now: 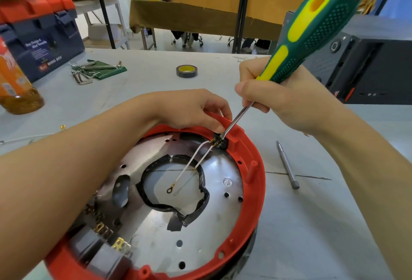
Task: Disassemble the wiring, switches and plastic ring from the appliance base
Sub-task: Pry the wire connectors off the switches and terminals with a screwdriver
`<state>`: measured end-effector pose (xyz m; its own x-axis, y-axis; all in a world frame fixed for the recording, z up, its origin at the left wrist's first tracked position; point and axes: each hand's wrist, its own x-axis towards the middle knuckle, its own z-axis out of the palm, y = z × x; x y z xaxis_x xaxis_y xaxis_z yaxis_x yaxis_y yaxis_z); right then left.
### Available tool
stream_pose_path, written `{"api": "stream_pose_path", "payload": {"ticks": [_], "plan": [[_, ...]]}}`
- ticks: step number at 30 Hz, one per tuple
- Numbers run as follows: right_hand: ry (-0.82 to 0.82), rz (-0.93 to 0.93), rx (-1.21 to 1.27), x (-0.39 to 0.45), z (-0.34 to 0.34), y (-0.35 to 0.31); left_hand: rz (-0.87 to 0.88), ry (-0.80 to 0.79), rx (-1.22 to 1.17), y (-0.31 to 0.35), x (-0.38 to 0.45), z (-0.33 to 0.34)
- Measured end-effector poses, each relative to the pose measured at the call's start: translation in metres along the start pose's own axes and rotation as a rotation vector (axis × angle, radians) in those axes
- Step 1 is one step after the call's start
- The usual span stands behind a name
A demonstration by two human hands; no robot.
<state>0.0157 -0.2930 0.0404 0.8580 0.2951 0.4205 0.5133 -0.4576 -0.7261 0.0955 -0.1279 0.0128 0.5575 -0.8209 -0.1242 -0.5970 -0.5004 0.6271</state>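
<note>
On the far left I am seeing an orange bottle standing beside a blue toolbox with a red lid, with a set of hex keys lying on the grey table nearby. The left hand is curling over the far edge of the red plastic ring, its fingers gripping the rim. The ring is sitting around the appliance base at centre frame, close to me. Two white wires are running from a small black switch on the ring's inner wall. The right hand is wrapping around a green-and-yellow screwdriver, whose tip appears to be touching the switch. A roll of tape is lying behind, and a loose metal bit is resting to the right.
</note>
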Motion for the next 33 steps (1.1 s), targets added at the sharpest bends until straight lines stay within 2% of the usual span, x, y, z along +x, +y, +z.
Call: {"api": "stream_pose_path", "payload": {"ticks": [10,22,33], "plan": [[-0.017,-0.024,-0.028,-0.004,0.001,0.001,-0.01,0.006,-0.007,-0.001,0.001,0.001],[0.121,-0.086,-0.025,-0.038,0.006,0.015,-0.021,0.01,0.022,0.0,0.0,0.0],[0.163,-0.021,0.023,-0.048,0.006,0.025,-0.046,-0.004,0.017,0.0,0.0,-0.001]]}}
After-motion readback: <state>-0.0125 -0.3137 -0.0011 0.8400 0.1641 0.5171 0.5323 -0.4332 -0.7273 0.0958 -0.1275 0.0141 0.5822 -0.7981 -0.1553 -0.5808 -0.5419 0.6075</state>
